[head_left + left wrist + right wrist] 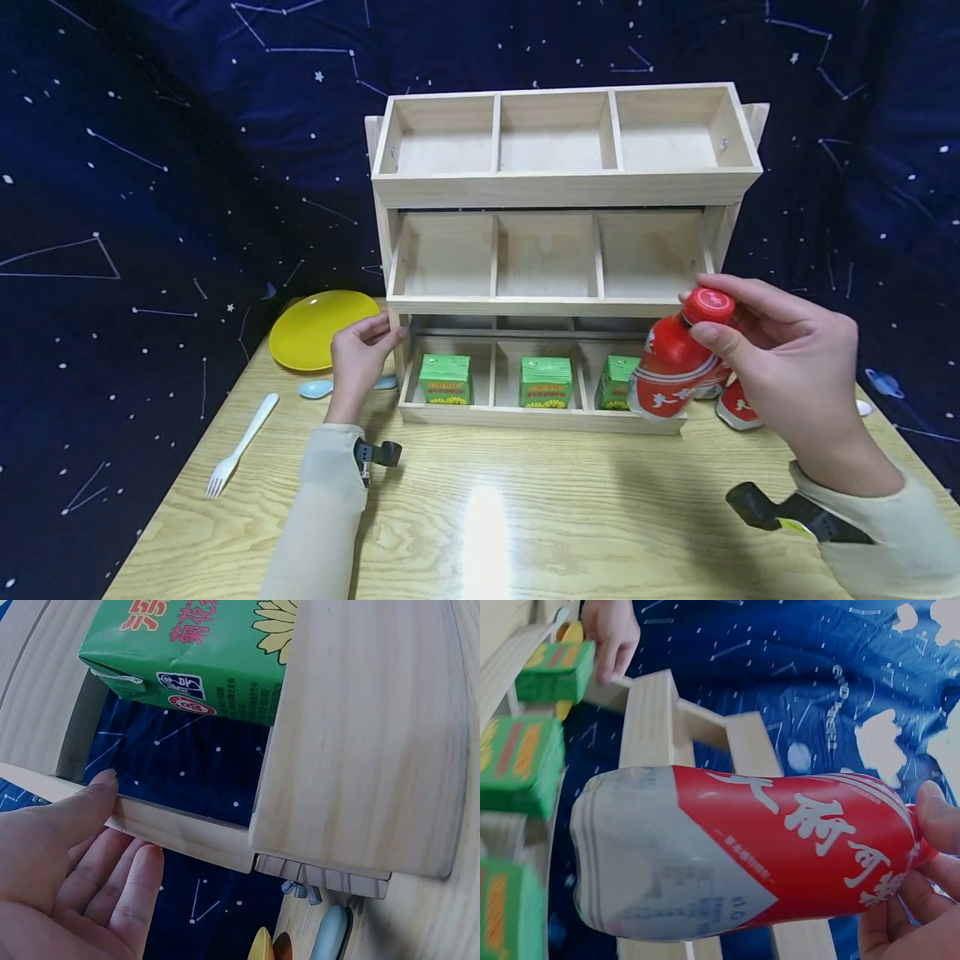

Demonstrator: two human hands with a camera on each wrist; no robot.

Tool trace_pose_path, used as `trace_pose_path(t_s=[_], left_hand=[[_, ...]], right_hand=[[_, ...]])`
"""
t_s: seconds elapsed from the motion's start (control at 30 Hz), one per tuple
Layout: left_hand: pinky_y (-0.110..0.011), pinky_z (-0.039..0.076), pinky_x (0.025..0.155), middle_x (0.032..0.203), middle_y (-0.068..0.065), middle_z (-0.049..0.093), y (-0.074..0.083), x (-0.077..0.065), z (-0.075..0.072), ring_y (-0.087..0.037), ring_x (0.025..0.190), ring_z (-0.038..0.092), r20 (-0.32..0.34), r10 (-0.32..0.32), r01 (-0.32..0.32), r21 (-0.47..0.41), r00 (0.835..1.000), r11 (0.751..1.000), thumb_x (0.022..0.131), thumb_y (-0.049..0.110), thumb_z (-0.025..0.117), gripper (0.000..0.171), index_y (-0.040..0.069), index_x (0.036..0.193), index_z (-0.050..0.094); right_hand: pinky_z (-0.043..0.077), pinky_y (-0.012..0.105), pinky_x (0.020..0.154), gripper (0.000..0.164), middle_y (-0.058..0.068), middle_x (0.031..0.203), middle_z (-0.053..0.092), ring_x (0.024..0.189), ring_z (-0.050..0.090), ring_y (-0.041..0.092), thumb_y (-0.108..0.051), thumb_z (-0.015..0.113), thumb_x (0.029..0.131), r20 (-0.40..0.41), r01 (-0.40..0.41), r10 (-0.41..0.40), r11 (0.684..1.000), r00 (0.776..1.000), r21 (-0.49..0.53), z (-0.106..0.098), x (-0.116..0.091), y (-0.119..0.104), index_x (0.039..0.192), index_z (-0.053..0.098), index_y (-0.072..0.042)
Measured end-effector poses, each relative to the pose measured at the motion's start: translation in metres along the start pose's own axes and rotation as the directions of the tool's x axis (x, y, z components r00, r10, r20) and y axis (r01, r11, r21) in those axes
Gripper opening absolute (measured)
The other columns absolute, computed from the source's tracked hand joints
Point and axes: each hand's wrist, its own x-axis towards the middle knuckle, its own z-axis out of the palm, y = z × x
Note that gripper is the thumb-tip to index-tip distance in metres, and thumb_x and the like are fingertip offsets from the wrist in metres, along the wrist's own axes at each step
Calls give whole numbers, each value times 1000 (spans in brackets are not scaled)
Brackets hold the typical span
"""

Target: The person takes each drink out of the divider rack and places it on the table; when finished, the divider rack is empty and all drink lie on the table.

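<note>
My right hand [806, 362] grips a red and silver cola bottle [670, 358] around its neck, just under the red cap. Tilted, the bottle hangs in front of the right end of a three-tier wooden shelf [566, 190]. In the right wrist view its label [810, 840] shows white characters on red. My left hand [362, 362] holds the shelf's left side, thumb on one face of a wooden slat [184, 829] and fingers beneath. Green drink cartons stand in the bottom tier: one on the left [446, 379], one in the middle [546, 383], one on the right [612, 385], partly behind the bottle.
A yellow plate [318, 329], a blue spoon [315, 388] and a pale fork [242, 446] lie left of the shelf. More red packaging [737, 408] stands behind the right hand, partly hidden. A dark starry cloth [187, 167] hangs behind the wooden table [420, 508].
</note>
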Motion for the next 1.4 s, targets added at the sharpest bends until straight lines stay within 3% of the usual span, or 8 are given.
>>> trace_pose_path(t_s=[0.1, 0.2, 0.3, 0.5, 0.77, 0.93, 1.17, 1.4], left_hand=[[-29, 58, 84, 108, -14, 73, 0, 0, 0, -22, 96, 71, 1, 3, -3, 9, 1000, 1000, 82, 14, 82, 38, 3, 117, 71], [-29, 58, 83, 108, -13, 73, 0, -1, 1, -22, 96, 71, 1, 6, -6, 12, 1000, 1000, 82, 15, 82, 38, 4, 117, 72], [-29, 57, 84, 109, -12, 73, 0, -1, 1, -21, 97, 70, -1, 4, -4, 19, 1000, 1000, 82, 16, 82, 39, 5, 118, 71], [-29, 57, 84, 109, -13, 72, 1, 1, 1, -22, 98, 70, -4, 4, -4, 17, 1000, 1000, 82, 17, 82, 40, 5, 119, 71], [-28, 57, 84, 110, -13, 72, 1, 1, 1, -22, 98, 70, -6, -6, 6, 1, 1000, 1000, 82, 15, 82, 40, 5, 119, 71], [-30, 57, 86, 110, -11, 72, -1, 1, 1, -21, 98, 70, -10, -12, 12, 26, 1000, 1000, 82, 18, 82, 40, 7, 119, 71], [-30, 57, 85, 111, -13, 72, 0, 0, 1, -22, 98, 70, -2, -24, 24, 4, 1000, 1000, 82, 17, 82, 41, 6, 119, 71], [-29, 57, 84, 110, -12, 72, -2, 1, 0, -21, 98, 70, -6, -15, 15, 11, 1000, 1000, 82, 16, 82, 39, 6, 118, 71]], right_hand=[[52, 15, 86, 48, 7, 113, 72, 97, 69, 12, 20, 72, 78, -32, -66, 63, 992, 997, -108, -19, -14, 6, 123, 64, 7], [50, 11, 83, 49, 1, 118, 70, 95, 67, 8, 18, 71, 80, -84, -124, 106, 963, 991, -241, -38, -27, 15, 126, 65, 3], [49, 8, 81, 48, -5, 118, 67, 92, 64, 6, 16, 68, 84, -127, -182, 152, 943, 980, -278, -57, -40, 27, 129, 63, 1], [50, 6, 73, 43, -9, 107, 70, 83, 65, 1, 22, 62, 84, -153, -206, 178, 959, 972, -194, -88, -60, 55, 126, 59, 13], [49, 4, 64, 41, -12, 96, 73, 77, 65, -3, 24, 62, 84, -223, -210, 186, 974, 957, -86, -120, -76, 99, 123, 62, 11], [46, 1, 67, 43, -26, 97, 67, 77, 61, -10, 17, 63, 87, -289, -306, 225, 910, 931, -278, -130, -78, 119, 125, 66, -1], [44, 0, 66, 42, -29, 92, 66, 76, 59, -10, 11, 66, 88, -353, -409, 317, 885, 880, -224, -141, -75, 142, 123, 69, -11], [38, 0, 62, 38, -32, 90, 60, 77, 51, -6, -1, 68, 92, -381, -484, 375, 838, 845, -251, -148, -64, 158, 125, 69, -20]])
